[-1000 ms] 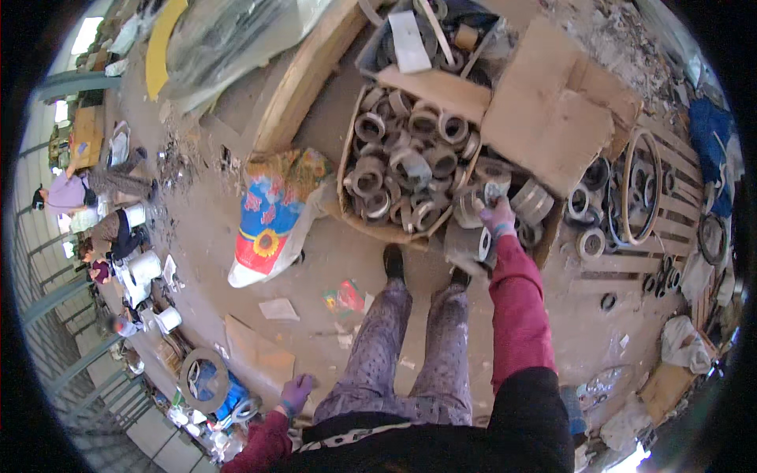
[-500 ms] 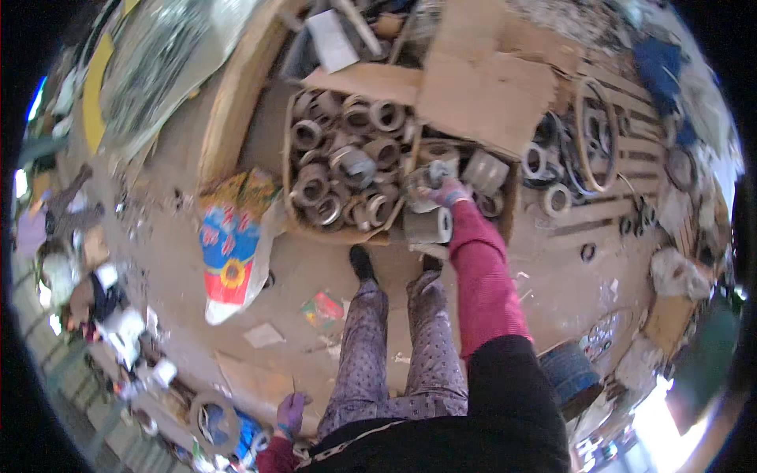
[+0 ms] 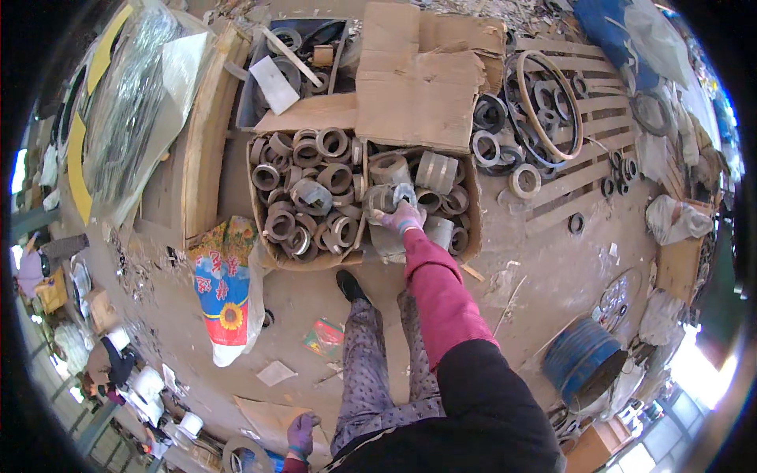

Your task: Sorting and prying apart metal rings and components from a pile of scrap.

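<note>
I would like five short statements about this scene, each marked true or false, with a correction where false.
1. The right hand is on a metal ring in the cardboard box. True.
2. The left hand is also in the box. False: it hangs low by the person's side, far from the box, holding nothing visible.
3. The box is full of metal rings. True.
4. The printed sack lies to the right of the box. False: it lies to its left, on the floor.
5. The blue drum stands inside the box. False: it is on the floor, to the person's right.
</note>
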A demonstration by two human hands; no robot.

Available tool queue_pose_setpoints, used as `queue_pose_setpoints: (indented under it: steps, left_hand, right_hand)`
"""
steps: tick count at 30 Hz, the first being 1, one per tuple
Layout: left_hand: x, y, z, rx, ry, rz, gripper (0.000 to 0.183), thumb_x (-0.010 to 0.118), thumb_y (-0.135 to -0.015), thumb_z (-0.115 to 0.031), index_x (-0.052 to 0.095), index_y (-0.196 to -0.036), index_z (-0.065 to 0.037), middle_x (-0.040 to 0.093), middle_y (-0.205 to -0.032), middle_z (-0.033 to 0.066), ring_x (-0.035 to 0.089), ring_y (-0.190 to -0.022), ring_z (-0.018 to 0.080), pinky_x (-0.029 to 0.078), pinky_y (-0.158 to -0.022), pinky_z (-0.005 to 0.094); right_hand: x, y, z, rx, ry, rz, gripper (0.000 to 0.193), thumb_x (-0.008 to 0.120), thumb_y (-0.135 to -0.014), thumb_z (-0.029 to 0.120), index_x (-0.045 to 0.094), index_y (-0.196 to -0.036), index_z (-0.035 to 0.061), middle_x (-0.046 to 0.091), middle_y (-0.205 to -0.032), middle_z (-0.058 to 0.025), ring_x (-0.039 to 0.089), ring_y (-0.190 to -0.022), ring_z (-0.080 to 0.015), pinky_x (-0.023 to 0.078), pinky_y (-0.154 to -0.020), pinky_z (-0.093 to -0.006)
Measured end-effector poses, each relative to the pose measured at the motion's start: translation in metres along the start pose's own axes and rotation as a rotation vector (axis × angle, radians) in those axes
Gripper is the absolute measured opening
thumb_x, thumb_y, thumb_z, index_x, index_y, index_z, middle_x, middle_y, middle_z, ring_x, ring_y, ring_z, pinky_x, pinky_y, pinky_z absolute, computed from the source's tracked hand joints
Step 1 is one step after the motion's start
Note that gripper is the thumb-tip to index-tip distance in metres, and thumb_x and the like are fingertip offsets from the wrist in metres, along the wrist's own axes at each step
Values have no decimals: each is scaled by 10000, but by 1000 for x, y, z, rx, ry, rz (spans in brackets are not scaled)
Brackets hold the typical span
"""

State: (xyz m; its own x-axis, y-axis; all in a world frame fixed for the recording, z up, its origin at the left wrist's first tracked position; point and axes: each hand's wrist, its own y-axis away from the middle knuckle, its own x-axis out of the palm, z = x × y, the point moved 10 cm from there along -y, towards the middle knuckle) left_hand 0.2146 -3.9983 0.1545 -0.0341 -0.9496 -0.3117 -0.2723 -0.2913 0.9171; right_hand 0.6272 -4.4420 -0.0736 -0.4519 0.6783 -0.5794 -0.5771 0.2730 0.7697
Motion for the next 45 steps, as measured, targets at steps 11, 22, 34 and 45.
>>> queue_pose_setpoints:
  steps: [11, 22, 34, 45]
  left_hand:
    - [14, 6, -35, 35, -234, 51, 392, 455, -913, -319, 555, -1029, 42, 653, -879, 117, 594, -815, 148, 436, -755, 249]
    - [22, -2, -73, 215, -504, 141, 463, 396, -929, -366, 585, -1055, 38, 634, -998, 156, 590, -944, 232, 441, -822, 338]
    - [8, 9, -46, 214, -264, 47, 403, 450, -899, -336, 573, -982, 39, 647, -887, 124, 611, -828, 188, 446, -777, 291]
    - [10, 93, 66, 148, 94, -94, 375, 492, -879, -298, 549, -997, 53, 641, -869, 136, 610, -796, 200, 459, -761, 311]
  right_hand:
    - [34, -9, 12, -176, -3, -60, 506, 706, -646, 401, 592, -1035, 99, 618, -1026, -147, 549, -1050, -263, 186, -1055, -376]
    - [18, -11, 0, -184, -84, 36, 609, 685, -641, 479, 596, -1066, 51, 586, -1105, -170, 527, -1084, -298, 251, -1023, -386]
    - [89, 46, -142, 101, -1301, -6, 410, 673, -775, 218, 546, -1113, 24, 613, -992, -99, 589, -840, -178, 467, -751, -307]
    - [-29, 233, -212, 107, -583, -156, 475, 696, -753, 217, 510, -1146, 27, 604, -1001, -101, 565, -813, -195, 454, -742, -291]
